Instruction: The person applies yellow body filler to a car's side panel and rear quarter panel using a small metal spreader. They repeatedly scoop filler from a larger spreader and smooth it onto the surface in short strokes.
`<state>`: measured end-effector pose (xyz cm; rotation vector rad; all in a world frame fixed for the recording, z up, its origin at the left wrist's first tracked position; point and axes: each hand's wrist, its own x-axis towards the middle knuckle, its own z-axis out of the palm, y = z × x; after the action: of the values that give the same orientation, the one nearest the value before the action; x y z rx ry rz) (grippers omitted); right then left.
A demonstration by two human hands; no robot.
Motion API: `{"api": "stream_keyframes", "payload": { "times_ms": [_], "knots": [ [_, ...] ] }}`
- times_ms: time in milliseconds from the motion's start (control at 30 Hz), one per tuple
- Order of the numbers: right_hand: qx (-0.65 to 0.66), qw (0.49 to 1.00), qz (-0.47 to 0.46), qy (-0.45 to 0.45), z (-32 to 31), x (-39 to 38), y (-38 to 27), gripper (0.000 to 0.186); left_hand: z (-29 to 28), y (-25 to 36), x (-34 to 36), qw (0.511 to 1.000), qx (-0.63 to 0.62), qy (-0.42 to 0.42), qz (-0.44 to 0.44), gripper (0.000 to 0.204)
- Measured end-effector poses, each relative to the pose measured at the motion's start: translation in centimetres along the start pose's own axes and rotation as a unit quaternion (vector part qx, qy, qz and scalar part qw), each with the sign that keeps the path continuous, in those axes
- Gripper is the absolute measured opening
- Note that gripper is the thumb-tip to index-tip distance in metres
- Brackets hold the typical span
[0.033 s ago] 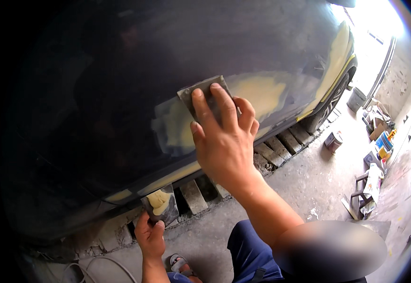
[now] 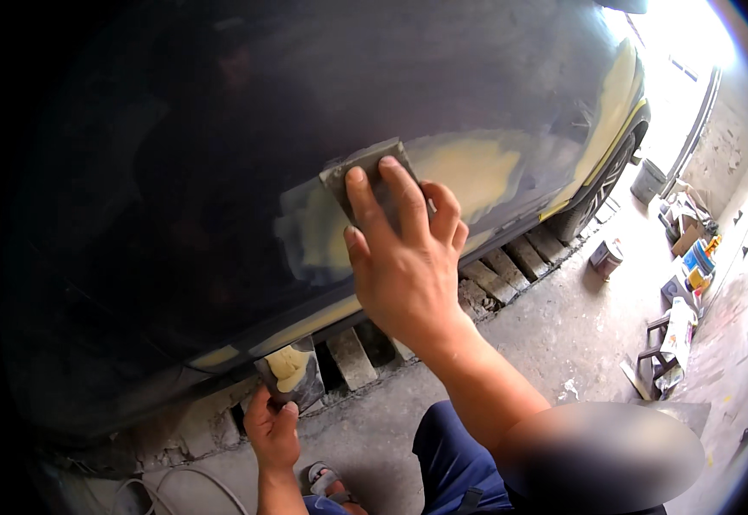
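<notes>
My right hand [image 2: 404, 257] presses a flat grey spreader [image 2: 365, 172] against the dark side panel of a car [image 2: 219, 172], fingers spread over its back. The spreader lies on a pale yellow filler patch [image 2: 468, 172] that runs along the lower panel. My left hand [image 2: 272, 429] is low, under the sill, and holds a small board [image 2: 292, 373] with a lump of yellow filler on it.
Concrete blocks [image 2: 511, 266] line the ground under the sill. The car's wheel [image 2: 601, 189] is at the right. A grey bucket [image 2: 648, 180], a small tin [image 2: 605, 256], boxes and a stool [image 2: 661, 352] stand on the concrete floor at the right. A cable lies at the lower left.
</notes>
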<state>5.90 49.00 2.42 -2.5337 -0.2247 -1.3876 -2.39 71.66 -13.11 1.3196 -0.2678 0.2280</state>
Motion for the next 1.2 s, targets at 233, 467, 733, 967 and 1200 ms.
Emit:
{"api": "stream_keyframes", "payload": {
  "times_ms": [233, 467, 733, 967, 1200],
  "knots": [
    [0.020, 0.999, 0.006, -0.044, 1.9, -3.4, 0.4, 0.061, 0.5, -0.3, 0.4, 0.997, -0.068, 0.037, -0.016, 0.048],
    [0.041, 0.996, 0.021, -0.075, 3.3, -7.1, 0.8, 0.058, 1.2, -0.1, 0.7, 0.992, -0.108, 0.053, -0.028, 0.048],
    [0.057, 0.995, 0.011, -0.075, 4.6, -10.0, 1.4, 0.058, 1.7, 0.4, 0.6, 0.988, -0.129, 0.070, -0.044, 0.050],
    [0.033, 0.992, 0.023, -0.117, 3.0, -11.3, 1.7, 0.057, 2.2, 1.0, 0.7, 0.974, -0.214, 0.049, -0.054, 0.051],
    [0.607, 0.768, -0.049, -0.200, -3.1, -13.2, 0.7, 0.049, 4.7, 1.7, -0.4, 0.942, -0.317, 0.026, -0.105, 0.043]
  ]
}}
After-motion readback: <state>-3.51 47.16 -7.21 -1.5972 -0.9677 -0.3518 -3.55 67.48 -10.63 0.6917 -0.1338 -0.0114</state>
